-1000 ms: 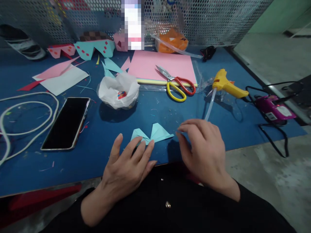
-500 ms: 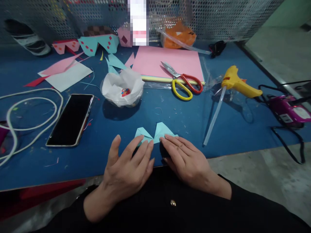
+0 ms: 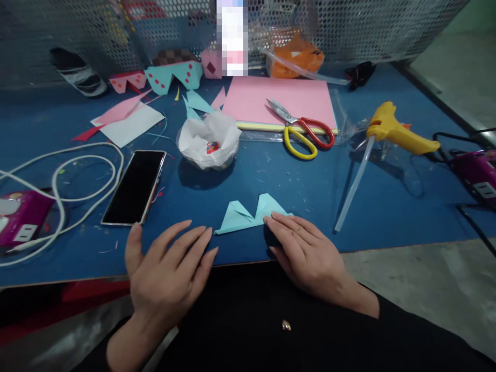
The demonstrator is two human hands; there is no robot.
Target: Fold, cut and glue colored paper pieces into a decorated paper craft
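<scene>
A folded light-blue paper piece [image 3: 242, 217] with two pointed humps lies near the front edge of the blue table. On its right end rest the fingertips of my right hand [image 3: 306, 253], stretched out and pressing flat. My left hand [image 3: 170, 271] is spread, palm down, just left of the paper and apart from it, holding nothing. The paper's right end is partly covered by my right fingers. Beyond the paper stands a clear bowl lined with white tissue [image 3: 209, 150], with small red bits inside.
Scissors [image 3: 298, 132] lie on a stack of pink paper [image 3: 279, 101]. A yellow glue gun [image 3: 399, 132] with a glue stick is at right. A phone [image 3: 135, 188] and a white cable [image 3: 56, 196] are at left. Decorated paper shapes [image 3: 174, 76] stand behind.
My left hand has lifted off the paper's left part and moved left, uncovering its left end. My right hand stays on the right end. The view has shifted slightly left.
</scene>
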